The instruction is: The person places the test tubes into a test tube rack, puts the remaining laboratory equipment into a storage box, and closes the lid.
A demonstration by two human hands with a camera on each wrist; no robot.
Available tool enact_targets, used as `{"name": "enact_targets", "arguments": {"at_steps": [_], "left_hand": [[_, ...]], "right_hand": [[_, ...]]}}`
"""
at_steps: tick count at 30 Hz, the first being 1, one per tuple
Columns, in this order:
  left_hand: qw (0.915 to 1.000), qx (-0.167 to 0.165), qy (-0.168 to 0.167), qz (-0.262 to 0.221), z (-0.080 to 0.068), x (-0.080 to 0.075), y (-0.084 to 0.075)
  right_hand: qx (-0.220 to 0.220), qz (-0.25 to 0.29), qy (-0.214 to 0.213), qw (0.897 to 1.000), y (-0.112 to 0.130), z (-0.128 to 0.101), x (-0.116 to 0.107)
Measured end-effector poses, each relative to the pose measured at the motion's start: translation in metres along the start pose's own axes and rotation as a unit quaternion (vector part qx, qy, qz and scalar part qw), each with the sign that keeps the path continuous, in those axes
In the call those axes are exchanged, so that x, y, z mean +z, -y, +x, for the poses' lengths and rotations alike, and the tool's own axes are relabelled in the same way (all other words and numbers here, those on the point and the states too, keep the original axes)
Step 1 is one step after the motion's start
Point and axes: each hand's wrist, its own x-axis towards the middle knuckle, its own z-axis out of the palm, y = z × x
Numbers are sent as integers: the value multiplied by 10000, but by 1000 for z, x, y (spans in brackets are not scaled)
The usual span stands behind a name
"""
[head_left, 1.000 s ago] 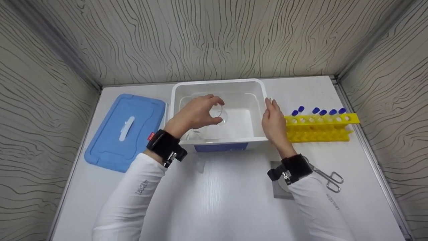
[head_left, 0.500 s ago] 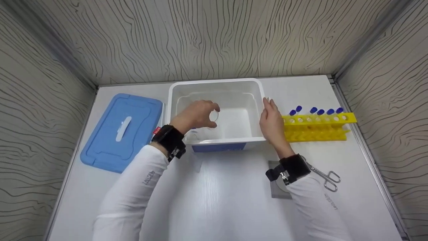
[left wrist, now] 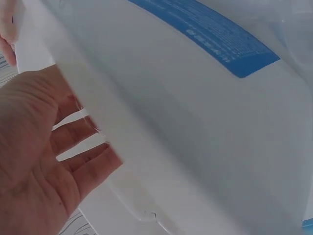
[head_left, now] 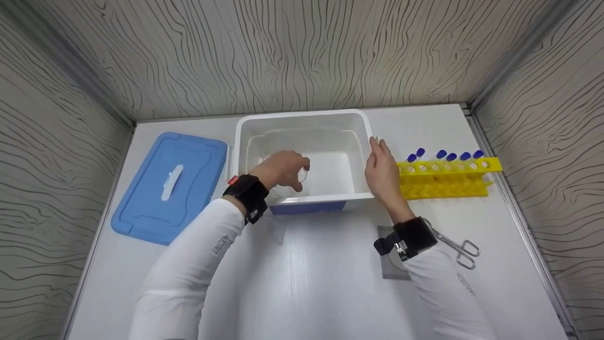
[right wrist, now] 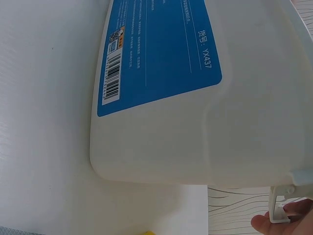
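Note:
A white plastic bin [head_left: 302, 115] with a blue label [right wrist: 156, 54] stands at the middle of the table. My left hand [head_left: 295, 176] reaches down inside it near the front left corner, fingers curled round a clear round dish [head_left: 305, 174]. In the left wrist view the left palm [left wrist: 34, 161] lies against the bin's wall [left wrist: 195, 127] and the fingers pass behind the rim. My right hand [head_left: 380, 158] rests flat against the outside of the bin's right wall, fingers straight. One right fingertip [right wrist: 276, 224] sits just under the white clasp [right wrist: 279, 205].
A blue lid [head_left: 170, 186] lies left of the bin. A yellow rack [head_left: 446, 182] with several blue-capped tubes stands to the right. Metal scissors [head_left: 460, 249] and a grey square pad [head_left: 390, 267] lie by my right wrist. Patterned walls close in three sides.
My left hand has lowered the clear dish from rim height deeper into the bin, toward its front left. The right hand has stayed on the bin's right wall.

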Motion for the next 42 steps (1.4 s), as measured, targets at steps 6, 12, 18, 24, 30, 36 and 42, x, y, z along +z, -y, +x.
{"name": "enact_targets", "arguments": {"at_steps": [6,12,18,24,30,36,42], "left_hand": [[9993,-71,351,-101,6,6,-4],[9971,103,680,315,10,13,-5],[9933,42,1044,499,9,20,-4],[9908,-137,1305,325,7,25,-5],[9900,79,1325,474,9,28,-5],[9895,-29,1385,405,8,32,0],[9882,-265,1503,137,5,28,0]], "right_hand": [[-27,-8,-15,10000,1,-2,0],[-85,41,-65,9999,3,-3,-2],[-17,-28,46,10000,6,-7,0],[-36,-90,64,9999,8,-10,-1],[-31,-92,82,9999,9,-10,-2],[-42,-99,107,9999,9,-9,0],[-128,-80,75,9999,7,-7,1]]}}
